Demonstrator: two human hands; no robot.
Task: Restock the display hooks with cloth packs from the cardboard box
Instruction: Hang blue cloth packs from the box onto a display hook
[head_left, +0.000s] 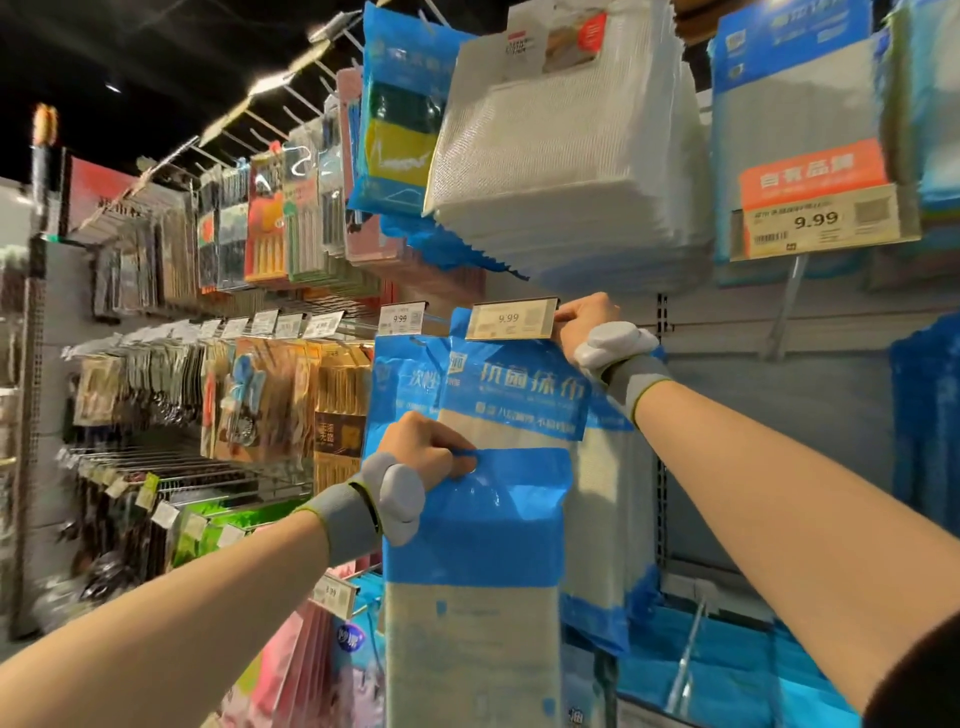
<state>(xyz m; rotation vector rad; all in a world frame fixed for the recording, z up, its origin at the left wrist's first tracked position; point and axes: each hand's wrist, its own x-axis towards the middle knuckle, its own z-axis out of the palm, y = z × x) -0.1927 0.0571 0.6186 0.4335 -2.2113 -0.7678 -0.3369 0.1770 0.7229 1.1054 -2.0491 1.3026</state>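
My left hand grips the top edge of a blue and white cloth pack, held upright in front of the display. My right hand is raised to the display hook, fingers curled at the right end of its 9.99 price tag. Behind the held pack, more blue cloth packs hang from that hook. The cardboard box is not in view.
White cloth stacks and blue packs hang on the row above, with a second 9.99 tag. Rows of hooks with kitchen goods run off to the left. Blue packs fill the lower right.
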